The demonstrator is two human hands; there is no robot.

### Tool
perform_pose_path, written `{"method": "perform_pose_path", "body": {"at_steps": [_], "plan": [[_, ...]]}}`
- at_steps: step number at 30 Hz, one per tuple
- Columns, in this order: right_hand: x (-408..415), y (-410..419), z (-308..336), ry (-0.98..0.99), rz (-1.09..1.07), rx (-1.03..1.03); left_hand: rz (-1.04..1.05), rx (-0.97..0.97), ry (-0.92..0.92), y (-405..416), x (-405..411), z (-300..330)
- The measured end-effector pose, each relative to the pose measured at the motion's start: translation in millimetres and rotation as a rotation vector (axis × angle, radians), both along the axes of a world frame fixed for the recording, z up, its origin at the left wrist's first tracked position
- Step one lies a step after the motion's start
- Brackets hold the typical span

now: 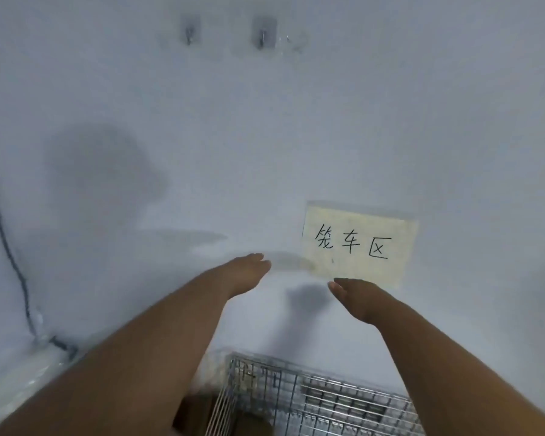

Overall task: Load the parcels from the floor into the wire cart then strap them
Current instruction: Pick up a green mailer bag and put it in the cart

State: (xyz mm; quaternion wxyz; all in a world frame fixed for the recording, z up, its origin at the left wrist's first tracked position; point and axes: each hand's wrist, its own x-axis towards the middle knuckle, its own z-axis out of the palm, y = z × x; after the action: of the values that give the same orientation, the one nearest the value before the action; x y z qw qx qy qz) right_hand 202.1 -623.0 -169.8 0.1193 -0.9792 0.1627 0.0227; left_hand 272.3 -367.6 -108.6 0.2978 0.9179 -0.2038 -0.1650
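Note:
The wire cart (315, 391) shows only its top rim and mesh walls at the bottom centre, against the white wall. Something brown, perhaps a parcel (199, 410), lies low beside its left wall, half hidden by my left forearm. Both my arms stretch forward above the cart. My left hand (246, 272) is flat with fingers extended and holds nothing. My right hand (356, 294) is also flat and empty, just below the paper sign. No strap is in view.
A yellowish paper sign (359, 243) with handwritten characters is taped to the wall. Two metal hooks (261, 34) are fixed high on the wall. A dark cable (10, 247) runs down the left side to a clear plastic bag (22, 372).

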Motion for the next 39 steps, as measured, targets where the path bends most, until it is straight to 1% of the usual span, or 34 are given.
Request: {"method": "perform_pose_path", "body": {"at_steps": [3,5,7,10,13,16,20,25,29,31,35,39], "plan": [[3.9,-2.4,46.0,-0.107,-0.031,-0.039,0.064,0.064,-0.119,14.0,-2.8,34.3],[8.2,0.9,58.2,-0.105,-0.028,-0.091,0.081,0.13,-0.198,22.2,-7.5,48.6],[11.0,7.8,60.7,-0.085,-0.019,-0.143,0.108,0.17,-0.222,32.7,-14.4,53.6],[21.2,22.4,56.5,-0.047,0.042,-0.209,0.157,0.211,-0.208,53.8,-13.8,47.2],[29.0,44.0,53.6,-0.028,0.092,-0.206,0.253,0.201,-0.166,88.6,-8.2,33.8],[39.8,65.7,46.7,0.0,0.169,-0.232,0.322,0.245,-0.145,137.5,-4.7,21.5],[53.8,123.3,48.0,0.03,0.261,-0.306,0.446,0.264,-0.135,216.2,-25.0,32.8],[81.7,248.0,45.7,0.035,0.446,-0.307,0.598,0.342,-0.135,339.0,-64.0,43.4],[70.1,390.3,41.4,0.064,0.665,-0.353,0.764,0.401,-0.081,461.1,-126.6,37.2],[55.4,459.0,37.3,0.089,0.783,-0.384,0.839,0.375,-0.038,517.2,-161.5,35.4],[36.7,591.5,25.1,0.083,0.956,-0.338,0.979,0.304,0.008,621.6,-236.9,34.0],[13.0,712.0,7.2,0.075,1.079,-0.243,1.139,0.282,0.044,711.0,-310.9,31.4]]}}
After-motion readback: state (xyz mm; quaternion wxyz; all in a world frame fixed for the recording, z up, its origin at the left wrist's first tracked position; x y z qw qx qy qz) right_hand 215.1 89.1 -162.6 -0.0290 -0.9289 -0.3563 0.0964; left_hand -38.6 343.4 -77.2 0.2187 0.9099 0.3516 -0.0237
